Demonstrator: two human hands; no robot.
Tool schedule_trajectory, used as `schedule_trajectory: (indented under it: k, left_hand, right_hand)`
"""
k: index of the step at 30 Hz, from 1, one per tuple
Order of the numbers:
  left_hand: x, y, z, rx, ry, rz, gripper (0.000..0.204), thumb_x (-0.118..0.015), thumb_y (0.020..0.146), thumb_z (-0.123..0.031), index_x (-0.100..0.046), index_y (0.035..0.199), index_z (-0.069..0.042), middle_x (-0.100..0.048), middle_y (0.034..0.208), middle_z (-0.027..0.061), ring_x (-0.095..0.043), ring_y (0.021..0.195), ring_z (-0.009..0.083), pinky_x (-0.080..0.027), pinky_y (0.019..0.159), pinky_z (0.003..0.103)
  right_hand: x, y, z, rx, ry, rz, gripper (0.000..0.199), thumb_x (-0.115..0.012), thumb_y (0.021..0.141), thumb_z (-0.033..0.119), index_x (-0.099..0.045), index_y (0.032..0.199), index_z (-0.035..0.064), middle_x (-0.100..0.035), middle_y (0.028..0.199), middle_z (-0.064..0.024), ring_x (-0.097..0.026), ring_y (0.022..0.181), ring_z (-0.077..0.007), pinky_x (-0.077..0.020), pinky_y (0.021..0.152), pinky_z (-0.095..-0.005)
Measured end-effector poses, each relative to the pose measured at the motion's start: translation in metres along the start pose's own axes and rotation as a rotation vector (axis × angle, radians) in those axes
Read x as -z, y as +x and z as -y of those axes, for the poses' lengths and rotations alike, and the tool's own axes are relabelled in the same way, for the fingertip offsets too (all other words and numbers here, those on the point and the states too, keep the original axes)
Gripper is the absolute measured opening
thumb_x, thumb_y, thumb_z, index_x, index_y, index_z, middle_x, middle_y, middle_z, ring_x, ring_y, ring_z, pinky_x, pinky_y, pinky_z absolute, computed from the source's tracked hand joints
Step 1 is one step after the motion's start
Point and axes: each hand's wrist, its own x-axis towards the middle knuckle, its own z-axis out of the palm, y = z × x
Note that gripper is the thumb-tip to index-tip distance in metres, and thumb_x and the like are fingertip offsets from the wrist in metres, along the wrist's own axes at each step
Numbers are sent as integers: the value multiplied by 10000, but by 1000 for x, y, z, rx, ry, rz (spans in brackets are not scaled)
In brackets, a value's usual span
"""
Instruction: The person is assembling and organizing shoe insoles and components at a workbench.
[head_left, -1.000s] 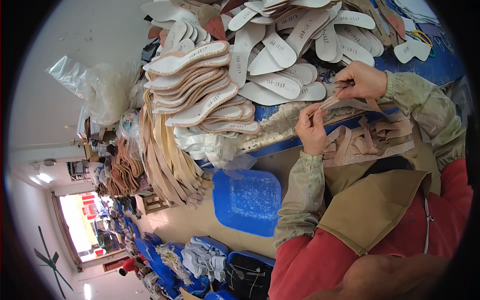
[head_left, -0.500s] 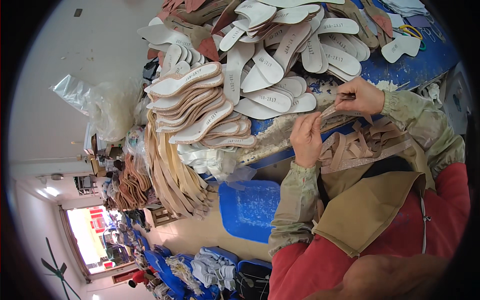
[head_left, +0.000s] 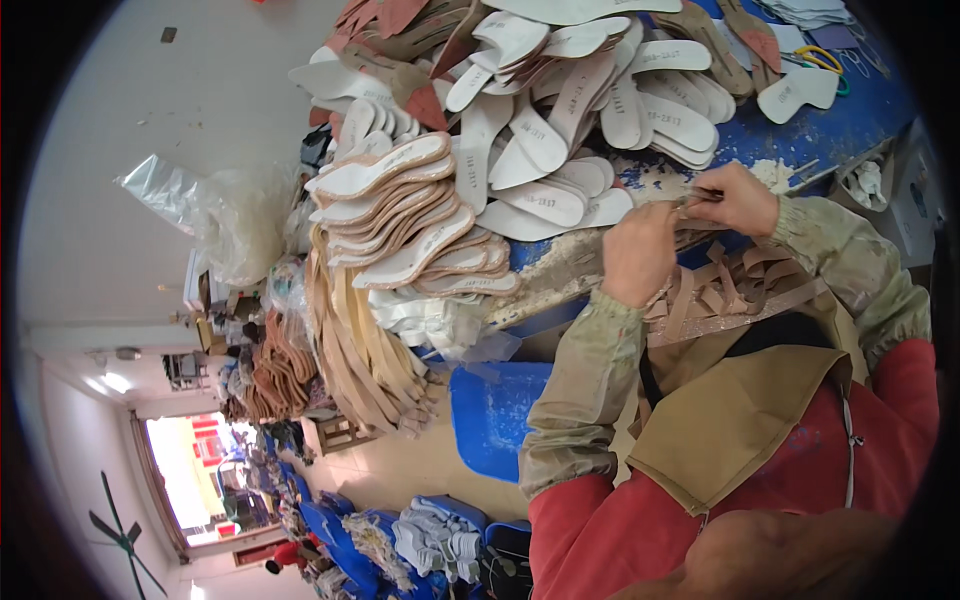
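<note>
My left hand [head_left: 640, 255] is closed, its back toward the view, over the worn near edge of the blue table [head_left: 745, 130]. Whatever its fingers grip is hidden behind them. Close against it on the right, my right hand [head_left: 740, 198] is closed around a small dark tool [head_left: 706, 193], whose exact kind is unclear. The two hands nearly touch at the fingertips. Below them, cut tan strips [head_left: 715, 295], some glittery, lie heaped on my brown apron [head_left: 740, 430]. Left of my hands, white insoles with glittery tan edges [head_left: 415, 245] are stacked in an uneven pile.
More white insoles [head_left: 665, 120] cover the far table, with yellow-handled scissors [head_left: 822, 58] beyond. Long tan strips [head_left: 350, 330] hang off the left table edge. A blue tub [head_left: 490, 420] stands on the floor below. Clear plastic bags [head_left: 240, 220] sit by the wall.
My left hand has rolled over and moved right and up, against my right hand. The tan strip seen between them is now hidden. My right hand has shifted slightly right.
</note>
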Motion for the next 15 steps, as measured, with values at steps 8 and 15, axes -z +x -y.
schedule_trajectory:
  k: [8,15]
  left_hand:
    - [21,-13,15,89,91,90,169,-618,766,-213,-578,720,-55,-623,644,147,-585,576,379,-462,538,440]
    - [83,-28,40,41,-581,-572,691,-679,689,-186,-467,1331,-40,-570,1048,135,-530,901,255,-447,812,362]
  right_hand:
    - [-29,-7,27,292,-501,-120,174,-596,612,14,-529,772,-5,-571,667,-154,-484,562,-359,-391,563,-396]
    - [-40,31,18,160,40,-224,268,-649,875,235,-690,905,-28,-632,673,-81,-515,550,-189,-432,547,-296]
